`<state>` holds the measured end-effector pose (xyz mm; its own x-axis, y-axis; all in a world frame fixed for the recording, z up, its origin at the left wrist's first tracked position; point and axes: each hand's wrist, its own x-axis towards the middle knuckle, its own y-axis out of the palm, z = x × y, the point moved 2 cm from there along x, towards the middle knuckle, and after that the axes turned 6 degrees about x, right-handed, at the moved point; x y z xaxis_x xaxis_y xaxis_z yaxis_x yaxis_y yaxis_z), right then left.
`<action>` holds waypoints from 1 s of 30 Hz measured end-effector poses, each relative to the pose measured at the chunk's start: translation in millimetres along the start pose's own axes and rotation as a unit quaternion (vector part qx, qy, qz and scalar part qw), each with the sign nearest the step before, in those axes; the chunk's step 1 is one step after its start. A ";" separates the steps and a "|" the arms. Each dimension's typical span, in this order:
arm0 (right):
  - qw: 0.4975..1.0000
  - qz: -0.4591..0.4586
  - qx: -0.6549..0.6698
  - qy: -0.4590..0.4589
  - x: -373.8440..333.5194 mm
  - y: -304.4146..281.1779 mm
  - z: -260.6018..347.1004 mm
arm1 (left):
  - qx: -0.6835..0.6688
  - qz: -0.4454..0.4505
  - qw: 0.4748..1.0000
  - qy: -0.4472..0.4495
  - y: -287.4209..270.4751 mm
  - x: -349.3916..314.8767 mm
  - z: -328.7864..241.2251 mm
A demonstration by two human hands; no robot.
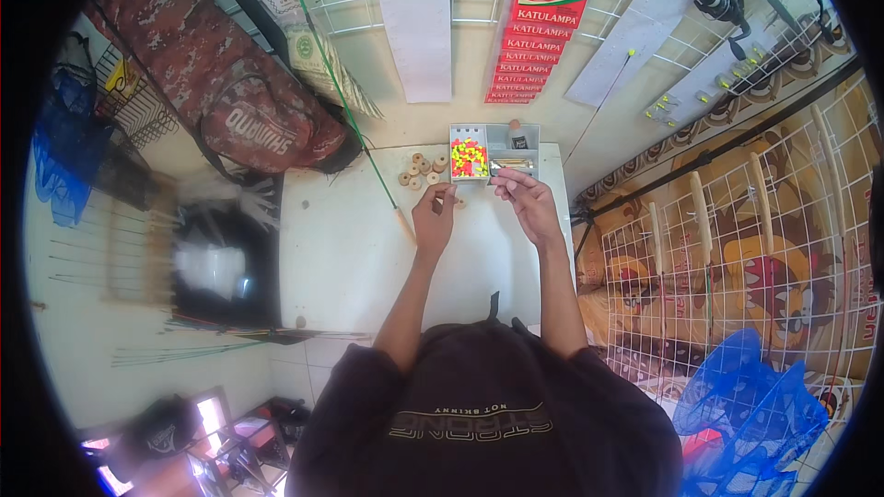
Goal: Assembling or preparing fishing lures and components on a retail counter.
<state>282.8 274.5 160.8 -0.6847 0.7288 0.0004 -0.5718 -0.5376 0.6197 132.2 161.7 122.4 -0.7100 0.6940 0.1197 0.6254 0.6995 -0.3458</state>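
Observation:
On the white table, a pale compartment box [452, 168] stands ahead of my hands. Small red and yellow fishing floats [468, 156] fill its left part. A little dark-labelled bottle [518, 141] lies in the upper right compartment, and thin golden pieces [512, 165] in the lower one. My left hand [434, 218] is closed in a pinch just below the box's left corner. My right hand [527, 206] has its thumb and fingertips together by the lower right compartment. Anything between the fingers of either hand is too small to make out.
Several round wooden spools [433, 166] sit left of the box. A green rod [354, 124] slants down to the table beside them. A camouflage bag [262, 115] leans at the left. Red packets [527, 55] hang ahead; a wire rack [727, 248] stands right.

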 end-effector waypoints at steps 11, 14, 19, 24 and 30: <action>0.897 0.017 -0.428 -0.108 -2.0 25.6 -4.1 | -0.082 0.058 0.994 0.038 8.6 2.0 -4.6; 0.874 0.044 -0.450 -0.179 1.4 32.4 -0.5 | -0.098 0.074 0.992 0.041 10.0 2.7 -1.5; 0.875 0.041 -0.447 -0.179 6.4 28.6 -4.6 | -0.084 0.093 0.991 0.048 13.6 2.6 0.9; 0.924 -0.011 -0.367 -0.108 8.1 29.2 -10.4 | -0.072 0.097 0.992 0.034 12.8 -2.4 -5.1; 0.932 -0.050 -0.339 -0.119 6.1 32.5 -12.7 | -0.011 0.068 0.993 0.093 16.3 -12.4 -12.5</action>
<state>254.3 256.1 171.0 -0.5381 0.8203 0.1939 -0.8373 -0.5466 -0.0113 155.2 166.6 126.9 -0.5483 0.8001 0.2434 0.7193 0.5996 -0.3507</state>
